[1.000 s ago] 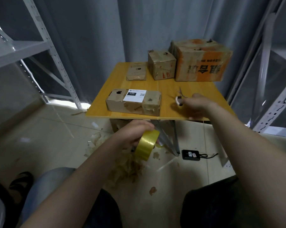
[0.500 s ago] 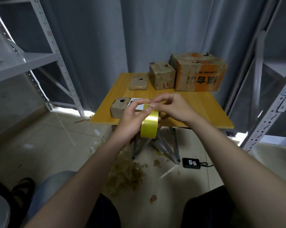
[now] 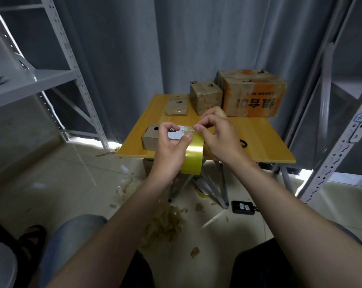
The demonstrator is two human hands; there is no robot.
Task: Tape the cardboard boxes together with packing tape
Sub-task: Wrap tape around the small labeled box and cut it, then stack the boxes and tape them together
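My left hand [image 3: 169, 150] grips a yellow roll of packing tape [image 3: 192, 156], held upright in the air just in front of the table's near edge. My right hand [image 3: 215, 132] pinches the loose clear end of the tape [image 3: 187, 129] at the top of the roll, next to my left thumb. Behind my hands, a low cardboard box with a white label [image 3: 151, 137] lies on the yellow table [image 3: 259, 140]; my hands hide its right part. Three more boxes stand at the back: a flat one [image 3: 176, 106], a cube-like one [image 3: 205, 96] and a large orange-printed one [image 3: 250, 93].
Scissors lie on the table; only a dark handle loop [image 3: 243, 143] shows beside my right wrist. Metal shelving stands at the left [image 3: 72, 59] and right [image 3: 342, 125]. Tape scraps [image 3: 165, 223] litter the floor, with a small black device [image 3: 243, 207] near the table leg. My knees are at the bottom.
My right hand left the scissors on the table and came to the roll. My left hand raised the roll from below the table edge. The tape end is now pinched and slightly lifted.
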